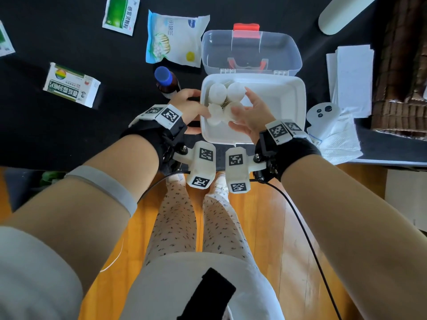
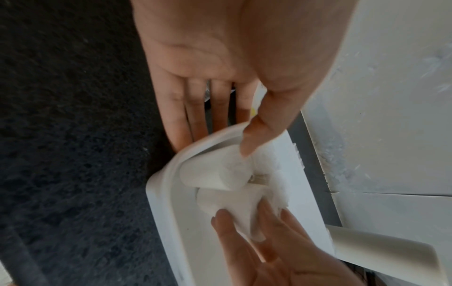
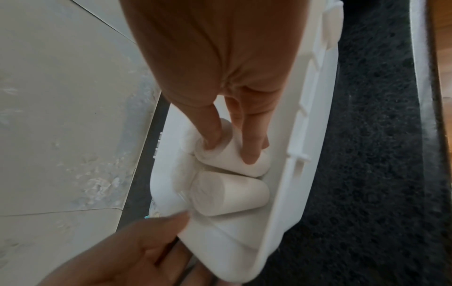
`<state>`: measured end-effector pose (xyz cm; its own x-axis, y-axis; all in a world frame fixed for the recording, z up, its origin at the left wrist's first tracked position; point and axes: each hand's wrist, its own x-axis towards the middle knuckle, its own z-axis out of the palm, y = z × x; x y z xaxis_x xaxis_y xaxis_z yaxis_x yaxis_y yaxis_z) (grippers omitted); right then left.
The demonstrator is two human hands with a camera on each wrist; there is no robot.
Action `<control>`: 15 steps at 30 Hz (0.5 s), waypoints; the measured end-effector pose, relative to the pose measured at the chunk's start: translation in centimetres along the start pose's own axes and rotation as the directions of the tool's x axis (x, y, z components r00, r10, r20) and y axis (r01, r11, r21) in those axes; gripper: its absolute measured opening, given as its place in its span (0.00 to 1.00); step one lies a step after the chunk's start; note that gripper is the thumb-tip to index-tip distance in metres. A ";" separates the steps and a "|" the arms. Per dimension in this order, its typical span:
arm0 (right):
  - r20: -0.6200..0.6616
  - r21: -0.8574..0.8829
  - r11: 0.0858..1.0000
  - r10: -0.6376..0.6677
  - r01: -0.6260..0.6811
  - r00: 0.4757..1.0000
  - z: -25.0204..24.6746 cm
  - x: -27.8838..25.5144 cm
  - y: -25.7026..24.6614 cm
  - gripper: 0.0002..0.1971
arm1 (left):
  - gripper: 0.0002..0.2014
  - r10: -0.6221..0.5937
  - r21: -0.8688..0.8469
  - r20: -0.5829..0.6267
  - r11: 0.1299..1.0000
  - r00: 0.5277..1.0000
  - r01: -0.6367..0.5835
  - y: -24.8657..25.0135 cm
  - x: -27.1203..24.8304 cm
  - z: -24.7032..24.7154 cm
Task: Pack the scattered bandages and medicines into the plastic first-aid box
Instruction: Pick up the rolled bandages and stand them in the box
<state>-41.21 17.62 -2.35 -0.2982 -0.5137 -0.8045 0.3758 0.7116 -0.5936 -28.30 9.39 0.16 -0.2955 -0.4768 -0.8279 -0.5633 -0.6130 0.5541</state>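
The white first-aid box [image 1: 279, 112] lies open on the black table, its clear lid [image 1: 251, 49] folded back. Several white bandage rolls [image 1: 219, 94] sit bunched in its left half. My left hand [image 1: 196, 107] is at the box's left wall. Its fingers [image 2: 176, 116] lie straight down the outside, and its thumb reaches over the rim onto a roll [image 2: 210, 176]. My right hand [image 1: 245, 109] hovers inside the box with spread fingers. Two of its fingertips [image 3: 252, 152] press on the nearer roll [image 3: 247, 166].
Scattered on the black mat are a green sachet [image 1: 121, 15], a cotton-swab bag [image 1: 175, 40], a medicine carton [image 1: 71, 85] and a brown bottle with a blue cap [image 1: 165, 77] beside the box. Paper towels [image 1: 351, 75] and crumpled tissue [image 1: 339, 139] lie to the right.
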 end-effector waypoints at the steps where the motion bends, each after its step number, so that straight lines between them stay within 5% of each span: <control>1: -0.005 -0.008 1.000 -0.002 0.002 1.000 0.0 0.0 0.0 0.31 | 0.31 -0.009 0.044 0.002 0.999 1.000 0.009 -0.1 0.1 0.2; 7: 0.031 -0.093 0.995 -0.026 0.029 0.999 -0.6 -0.1 0.1 0.32 | 0.17 0.036 0.329 -0.057 0.944 0.998 -0.015 -0.8 1.3 1.5; 15: -0.025 -0.082 0.996 -0.033 0.031 0.999 -0.8 -0.5 0.3 0.33 | 0.21 0.054 0.384 -0.105 0.923 0.993 -0.009 -1.2 2.6 2.1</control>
<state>-41.64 18.50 -2.15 -0.3320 -0.5248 -0.7838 0.2934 0.7323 -0.6146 -29.95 10.24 -2.83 -0.2426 -0.5726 -0.7831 -0.8136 -0.3196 0.4857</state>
